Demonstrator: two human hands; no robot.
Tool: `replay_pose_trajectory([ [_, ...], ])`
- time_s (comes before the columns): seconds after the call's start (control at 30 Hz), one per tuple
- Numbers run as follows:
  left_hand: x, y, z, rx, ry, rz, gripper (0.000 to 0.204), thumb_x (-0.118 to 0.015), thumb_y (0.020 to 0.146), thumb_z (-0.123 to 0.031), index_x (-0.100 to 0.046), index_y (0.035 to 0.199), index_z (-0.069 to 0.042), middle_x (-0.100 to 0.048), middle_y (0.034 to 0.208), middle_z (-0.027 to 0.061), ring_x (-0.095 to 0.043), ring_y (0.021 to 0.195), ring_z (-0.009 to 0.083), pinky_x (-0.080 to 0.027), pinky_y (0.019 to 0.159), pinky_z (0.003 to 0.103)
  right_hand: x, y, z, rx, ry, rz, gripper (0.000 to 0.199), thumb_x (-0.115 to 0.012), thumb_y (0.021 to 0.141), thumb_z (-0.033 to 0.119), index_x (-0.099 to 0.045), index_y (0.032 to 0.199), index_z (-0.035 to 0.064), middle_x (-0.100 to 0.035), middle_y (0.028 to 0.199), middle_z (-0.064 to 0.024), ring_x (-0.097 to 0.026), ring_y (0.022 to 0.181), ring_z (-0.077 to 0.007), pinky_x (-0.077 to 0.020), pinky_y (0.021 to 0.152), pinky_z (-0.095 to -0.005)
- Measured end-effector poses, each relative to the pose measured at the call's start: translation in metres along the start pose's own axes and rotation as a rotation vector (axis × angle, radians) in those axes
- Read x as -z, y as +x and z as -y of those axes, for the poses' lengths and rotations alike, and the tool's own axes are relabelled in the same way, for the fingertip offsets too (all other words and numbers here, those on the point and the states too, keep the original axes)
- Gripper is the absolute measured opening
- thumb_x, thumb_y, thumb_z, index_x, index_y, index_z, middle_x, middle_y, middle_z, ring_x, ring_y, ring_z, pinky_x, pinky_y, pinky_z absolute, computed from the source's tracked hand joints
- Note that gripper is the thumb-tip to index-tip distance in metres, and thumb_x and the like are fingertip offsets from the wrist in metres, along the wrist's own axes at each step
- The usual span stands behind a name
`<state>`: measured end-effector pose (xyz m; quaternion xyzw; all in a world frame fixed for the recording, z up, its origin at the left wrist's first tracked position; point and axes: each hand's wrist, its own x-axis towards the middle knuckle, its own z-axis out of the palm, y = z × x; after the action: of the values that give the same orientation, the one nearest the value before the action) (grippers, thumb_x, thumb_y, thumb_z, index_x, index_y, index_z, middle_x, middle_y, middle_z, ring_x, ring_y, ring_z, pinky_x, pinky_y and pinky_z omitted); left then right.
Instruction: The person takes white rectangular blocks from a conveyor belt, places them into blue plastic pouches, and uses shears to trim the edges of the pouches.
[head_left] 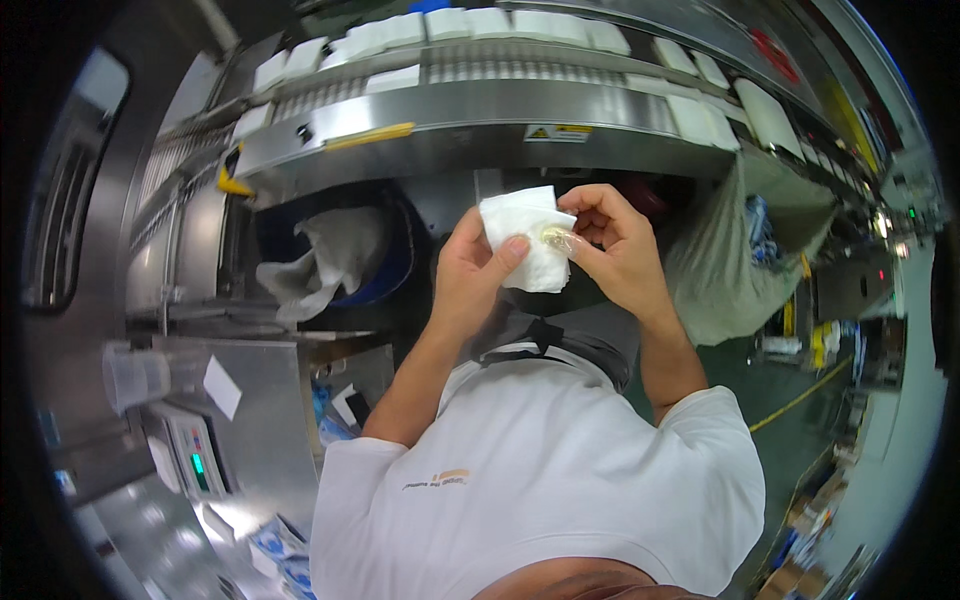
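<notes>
The left hand [467, 278] pinches a soft, white, folded paper wad [535, 268]; the right hand [622, 255] holds its right edge. The wad sits between them, nearer than the silvery steel conveyor [450, 115]. The step looks like handling its layers; continuing calls for a steady left pinch.

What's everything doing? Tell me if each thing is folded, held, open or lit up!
White tissue: folded, held up in both hands
Left hand: gripping its left side
Right hand: holding its right side
Blue bin: open, pale cloth hanging over its rim
Greenish sack: open-topped
Scale: display lit green
Conveyor: carrying white packs
</notes>
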<state>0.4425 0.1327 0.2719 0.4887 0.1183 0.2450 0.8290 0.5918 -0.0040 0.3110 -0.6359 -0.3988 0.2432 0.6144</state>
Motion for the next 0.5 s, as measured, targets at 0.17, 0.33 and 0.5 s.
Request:
replay_pose_trajectory([
  [0.17,-0.017,0.009,0.019,0.039,0.035,0.054,0.042,-0.070,0.099,-0.010,-0.054,0.137,0.000,-0.066,0.129,0.0101,-0.064,0.117,0.0171,-0.052,0.100,0.033,0.015,-0.023,0.002,0.054,-0.132,-0.182,0.022,-0.075,0.085,-0.003,-0.066,0.104,0.0004,-0.064,0.107,-0.0055,-0.064,0.087,-0.0114,-0.0534,0.071,-0.0245],
  [0.33,-0.027,0.016,0.019,0.105,-0.029,0.148,0.051,-0.073,0.096,-0.006,-0.049,0.141,0.000,-0.064,0.131,0.0114,-0.063,0.120,0.0181,-0.052,0.103,0.034,0.016,-0.029,0.012,0.354,-0.532,-0.384,0.017,-0.076,0.083,-0.003,-0.071,0.098,0.0033,-0.062,0.104,-0.0095,-0.066,0.085,-0.0172,-0.0519,0.067,-0.0284],
  [0.5,-0.022,0.019,0.020,0.123,-0.002,0.288,0.089,-0.092,0.073,-0.003,-0.041,0.146,-0.002,-0.060,0.136,0.0113,-0.061,0.125,0.0229,-0.049,0.108,0.039,0.026,-0.043,0.045,0.196,-0.432,-0.159,0.017,-0.076,0.083,-0.002,-0.071,0.099,0.0011,-0.068,0.095,-0.0096,-0.067,0.080,-0.0181,-0.0535,0.068,-0.0312],
])
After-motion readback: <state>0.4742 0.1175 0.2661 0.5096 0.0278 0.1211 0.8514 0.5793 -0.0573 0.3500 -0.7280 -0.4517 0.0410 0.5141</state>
